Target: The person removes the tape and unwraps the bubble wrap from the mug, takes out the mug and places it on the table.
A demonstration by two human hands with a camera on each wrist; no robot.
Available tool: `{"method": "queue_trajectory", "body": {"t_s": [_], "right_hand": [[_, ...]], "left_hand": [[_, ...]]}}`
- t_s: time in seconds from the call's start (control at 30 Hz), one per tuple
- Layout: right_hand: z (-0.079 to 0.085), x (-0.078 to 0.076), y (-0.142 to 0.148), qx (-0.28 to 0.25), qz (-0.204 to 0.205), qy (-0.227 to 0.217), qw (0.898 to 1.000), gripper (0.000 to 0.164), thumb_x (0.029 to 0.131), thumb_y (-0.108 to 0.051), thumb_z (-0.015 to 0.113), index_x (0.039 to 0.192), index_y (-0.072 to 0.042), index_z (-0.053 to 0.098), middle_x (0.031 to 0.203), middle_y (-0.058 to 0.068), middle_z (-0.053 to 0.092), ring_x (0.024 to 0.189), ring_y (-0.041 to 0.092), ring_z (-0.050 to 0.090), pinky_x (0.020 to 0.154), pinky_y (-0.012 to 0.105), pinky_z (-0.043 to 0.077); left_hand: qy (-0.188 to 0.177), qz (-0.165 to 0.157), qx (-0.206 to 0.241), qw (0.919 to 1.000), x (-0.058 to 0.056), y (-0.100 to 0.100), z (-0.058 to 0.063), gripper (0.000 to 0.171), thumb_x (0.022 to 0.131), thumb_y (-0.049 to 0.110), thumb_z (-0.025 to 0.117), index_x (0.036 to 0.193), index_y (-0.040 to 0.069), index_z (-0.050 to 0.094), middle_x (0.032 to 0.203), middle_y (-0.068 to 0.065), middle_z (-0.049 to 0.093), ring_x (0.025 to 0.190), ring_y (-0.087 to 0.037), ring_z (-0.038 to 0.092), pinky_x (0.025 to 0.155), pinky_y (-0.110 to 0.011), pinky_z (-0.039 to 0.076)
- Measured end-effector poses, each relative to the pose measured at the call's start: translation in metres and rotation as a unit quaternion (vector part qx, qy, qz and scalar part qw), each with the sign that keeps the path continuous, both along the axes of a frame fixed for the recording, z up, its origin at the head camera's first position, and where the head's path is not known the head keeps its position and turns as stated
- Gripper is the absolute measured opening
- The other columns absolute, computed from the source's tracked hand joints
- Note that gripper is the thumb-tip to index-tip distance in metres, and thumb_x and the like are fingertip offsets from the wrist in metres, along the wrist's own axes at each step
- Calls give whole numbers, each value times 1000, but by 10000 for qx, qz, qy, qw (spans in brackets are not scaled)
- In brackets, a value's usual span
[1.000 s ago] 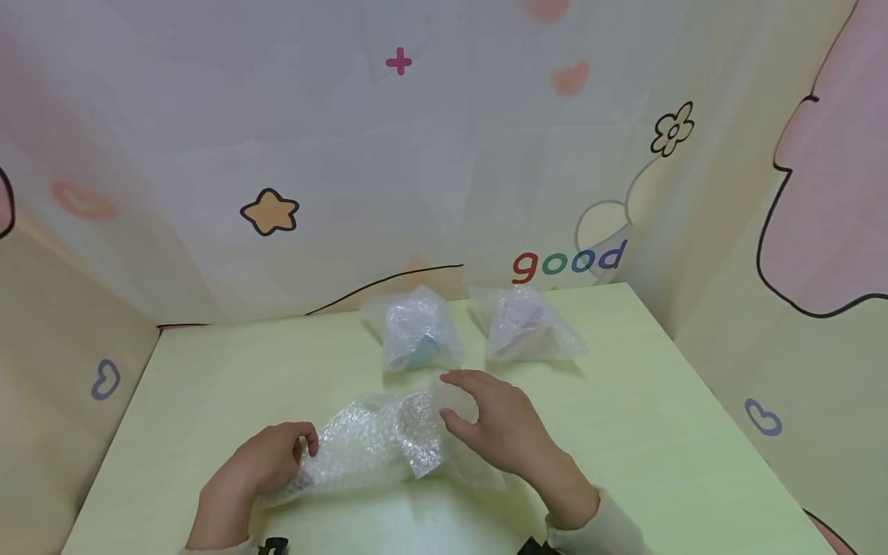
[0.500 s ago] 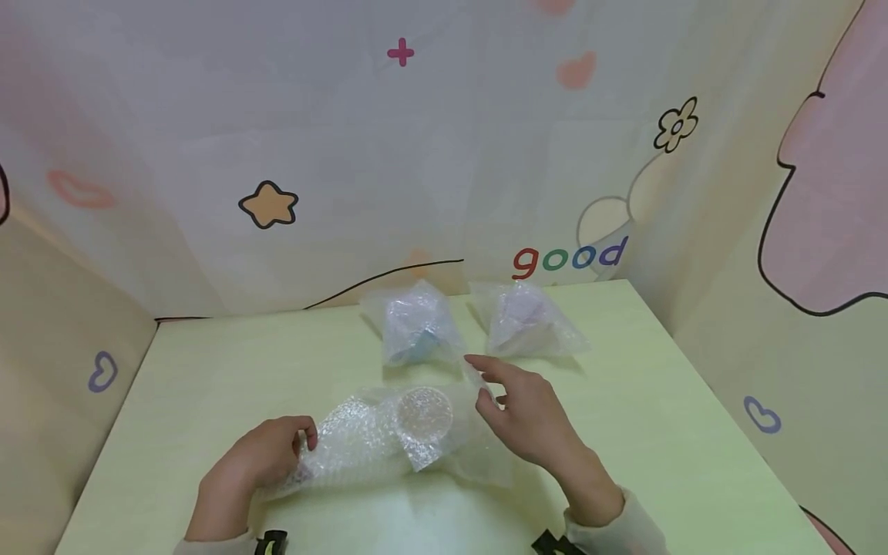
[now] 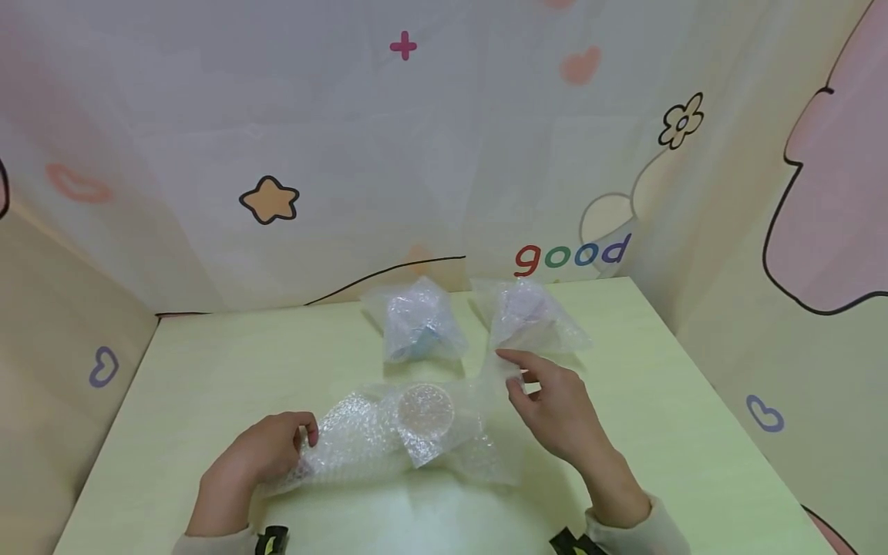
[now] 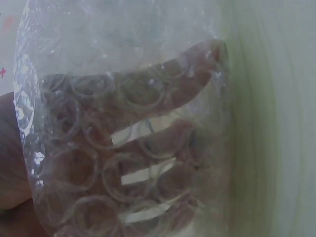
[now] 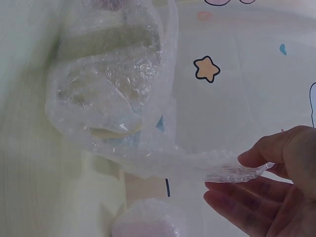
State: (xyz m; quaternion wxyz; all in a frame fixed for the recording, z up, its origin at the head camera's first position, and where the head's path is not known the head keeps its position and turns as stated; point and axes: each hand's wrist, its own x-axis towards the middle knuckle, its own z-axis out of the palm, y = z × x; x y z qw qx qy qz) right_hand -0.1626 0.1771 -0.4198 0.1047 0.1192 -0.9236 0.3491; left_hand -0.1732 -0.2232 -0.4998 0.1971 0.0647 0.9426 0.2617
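A clear sheet of bubble wrap (image 3: 354,447) lies across the front of the table. On it, under a layer of wrap, a pale round disc-like thing (image 3: 426,411) shows; its kind is hidden. My left hand (image 3: 270,447) grips the wrap's left end with bent fingers. The left wrist view shows that hand's fingers (image 4: 168,98) through the bubbles. My right hand (image 3: 558,401) pinches the wrap's far right edge between thumb and fingers and holds it raised. In the right wrist view, the pinched edge (image 5: 237,173) is drawn out from the bundle.
Two more bubble-wrapped bundles stand at the back of the table: one with a bluish patch (image 3: 422,320) and, to its right, a pale purplish one (image 3: 529,316). A printed cloth (image 3: 333,154) walls in the back and sides of the pale green table (image 3: 229,354).
My right hand has moved right, taking the wrap's edge with it and spreading it off the round thing, which now shows more plainly. The left hand stays at the left end.
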Motion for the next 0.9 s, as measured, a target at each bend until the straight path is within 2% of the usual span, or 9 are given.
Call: {"method": "queue_trajectory", "body": {"t_s": [0.2,0.37,0.57,0.9], "right_hand": [[-4,0,13,-74,-118,-14,9999,41,95,-5,67,133,-20,70,123,6,75,90,17,75,73,26,61],[-9,-1,26,-63,-262,23,9996,41,95,-7,69,134,-20,69,114,3,75,89,16,73,74,26,60],[-17,-2,41,-185,-410,-41,9990,41,94,-6,70,133,-19,69,101,1,74,83,16,74,67,25,58],[-31,-2,60,-265,-552,-279,9977,42,94,-3,70,134,-17,68,95,2,75,79,12,73,59,24,54]], "left_hand": [[-33,-13,-29,10000,1,0,0,32,93,-8,51,94,22,63,77,-2,54,68,-18,45,61,-33,35],[-36,-11,-34,10000,0,0,0,34,90,-10,50,94,22,63,80,-2,55,70,-19,47,62,-33,37],[-62,-10,-80,9999,-1,0,0,34,89,-11,52,94,22,62,82,-2,56,73,-20,49,64,-34,38],[-16,-48,-57,10000,-1,-1,-1,35,87,-12,52,94,21,62,82,-2,56,73,-19,49,63,-34,38]]}}
